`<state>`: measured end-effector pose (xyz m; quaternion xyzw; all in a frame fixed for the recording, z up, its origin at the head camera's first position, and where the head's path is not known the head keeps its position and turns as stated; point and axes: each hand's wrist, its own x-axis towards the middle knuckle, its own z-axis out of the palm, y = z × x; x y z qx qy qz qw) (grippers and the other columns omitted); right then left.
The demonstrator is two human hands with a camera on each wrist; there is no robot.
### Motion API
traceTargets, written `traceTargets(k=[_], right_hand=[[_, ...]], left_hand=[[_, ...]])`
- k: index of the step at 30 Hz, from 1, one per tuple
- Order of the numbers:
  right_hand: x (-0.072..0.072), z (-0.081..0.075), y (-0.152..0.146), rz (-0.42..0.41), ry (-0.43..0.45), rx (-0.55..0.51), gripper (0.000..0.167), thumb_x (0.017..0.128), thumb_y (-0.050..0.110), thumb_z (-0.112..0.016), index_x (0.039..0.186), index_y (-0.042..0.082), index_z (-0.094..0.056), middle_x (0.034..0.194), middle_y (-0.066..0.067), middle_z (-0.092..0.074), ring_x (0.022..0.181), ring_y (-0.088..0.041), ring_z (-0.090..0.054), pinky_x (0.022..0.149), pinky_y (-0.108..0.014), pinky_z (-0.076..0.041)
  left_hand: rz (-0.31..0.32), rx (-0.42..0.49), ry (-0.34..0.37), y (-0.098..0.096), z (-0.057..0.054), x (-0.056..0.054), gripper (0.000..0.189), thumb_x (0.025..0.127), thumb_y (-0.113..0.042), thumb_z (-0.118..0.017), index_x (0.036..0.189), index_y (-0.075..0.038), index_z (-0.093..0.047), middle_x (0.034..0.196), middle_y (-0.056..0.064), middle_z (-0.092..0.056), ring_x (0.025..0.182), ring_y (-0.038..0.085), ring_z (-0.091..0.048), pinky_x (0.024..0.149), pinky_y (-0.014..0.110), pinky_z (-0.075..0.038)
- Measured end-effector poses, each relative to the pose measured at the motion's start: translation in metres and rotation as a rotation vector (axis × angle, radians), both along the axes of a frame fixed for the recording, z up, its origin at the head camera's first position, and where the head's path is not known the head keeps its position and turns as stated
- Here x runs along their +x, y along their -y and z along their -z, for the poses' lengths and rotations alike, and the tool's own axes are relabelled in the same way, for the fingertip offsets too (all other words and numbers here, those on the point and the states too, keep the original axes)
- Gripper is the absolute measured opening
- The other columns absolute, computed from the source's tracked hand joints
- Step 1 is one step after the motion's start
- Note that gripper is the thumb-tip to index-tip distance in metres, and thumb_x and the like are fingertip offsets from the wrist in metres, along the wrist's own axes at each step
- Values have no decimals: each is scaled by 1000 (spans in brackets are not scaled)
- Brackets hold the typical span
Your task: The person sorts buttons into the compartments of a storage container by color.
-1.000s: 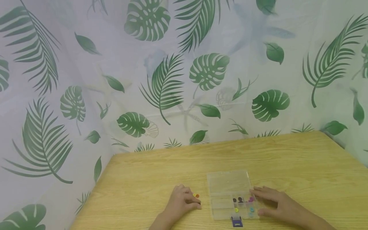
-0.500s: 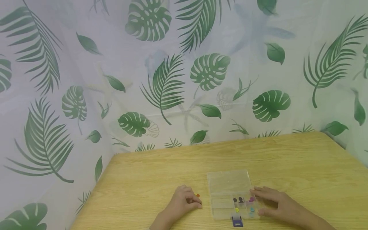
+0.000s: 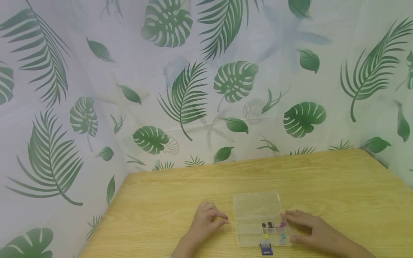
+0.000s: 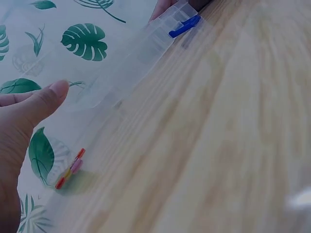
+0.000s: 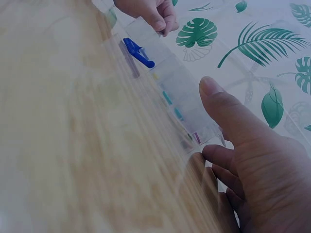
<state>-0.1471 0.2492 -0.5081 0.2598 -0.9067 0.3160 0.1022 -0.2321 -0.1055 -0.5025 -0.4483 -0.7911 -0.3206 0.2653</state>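
Observation:
My left hand (image 3: 206, 220) pinches a small dark button (image 3: 227, 218) between thumb and fingertips, just left of the clear plastic compartment box (image 3: 248, 229). The box's lid (image 3: 256, 204) lies folded back, away from me. Inside are dark buttons (image 3: 270, 225), a yellow button (image 3: 266, 236), blue buttons (image 3: 283, 236) and purple ones (image 3: 282, 224), in separate compartments. My right hand (image 3: 311, 229) rests at the right end of the box, fingers extended toward its back corner and thumb by the front part. A few loose buttons (image 4: 70, 170), red, yellow and pink, lie on the table below my left hand.
A blue latch (image 3: 266, 249) sticks out from the box's front edge. The wood-grain table (image 3: 155, 204) runs back to a wall covering (image 3: 200, 100) printed with green leaves.
My left hand has risen slightly and shifted toward the box with the pinched button. The loose buttons are now hidden behind it in the head view. The right hand stays put.

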Motion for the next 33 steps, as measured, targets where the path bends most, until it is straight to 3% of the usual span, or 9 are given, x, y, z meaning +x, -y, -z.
traceTargets(k=[3, 9, 16, 23, 26, 30, 33], right_hand=[[0, 0, 0, -6, -16, -5, 53, 84, 31, -70, 134, 25, -54, 132, -10, -56, 123, 6, -36, 89, -23, -44], [0, 0, 0, -2, -38, 13, 54, 84, 31, -71, 135, 26, -53, 132, -8, -57, 124, 2, -39, 88, -26, -46], [-1, 2, -2, -9, -8, -6, 54, 84, 29, -71, 135, 26, -53, 134, -8, -55, 124, 6, -34, 89, -25, -45], [0, 1, -3, 21, 48, 18, 53, 86, 34, -69, 136, 27, -52, 134, -11, -54, 125, -8, -43, 88, -27, -46], [0, -1, -2, 30, 43, 27, 53, 86, 35, -68, 135, 27, -52, 134, -12, -55, 124, -15, -47, 88, -29, -47], [0, -1, 0, 29, 1, 50, 53, 85, 36, -69, 135, 27, -53, 132, -11, -56, 119, -29, -52, 87, -32, -48], [-1, -1, 0, 21, -10, 49, 54, 85, 35, -69, 135, 27, -53, 132, -10, -56, 119, -31, -53, 87, -31, -48]], left_hand=[[10, 23, -18, -7, -1, -1, 14, 66, -22, -82, 77, -17, -74, 60, -1, -41, 67, 4, -31, 69, 18, -30], [19, 32, 28, -22, -5, 2, 12, 68, -22, -82, 77, -17, -75, 60, -5, -40, 66, 2, -30, 69, 16, -30], [63, 71, -51, -42, -4, -3, 13, 67, -23, -82, 76, -18, -75, 59, -7, -35, 66, 2, -28, 67, 17, -29], [79, 69, -97, -70, -9, -3, 12, 65, -24, -84, 71, -18, -76, 54, -9, -40, 60, 0, -25, 62, 14, -29], [80, 57, -66, -80, -9, -2, 13, 65, -24, -84, 71, -17, -76, 53, -9, -41, 60, -1, -24, 63, 12, -27], [94, 51, -102, -90, -11, 1, 14, 63, -25, -85, 71, -17, -75, 54, -9, -43, 60, 0, -26, 62, 12, -27], [106, 50, -130, -93, -12, 3, 15, 62, -24, -85, 71, -18, -75, 54, -9, -43, 61, 1, -26, 61, 13, -27]])
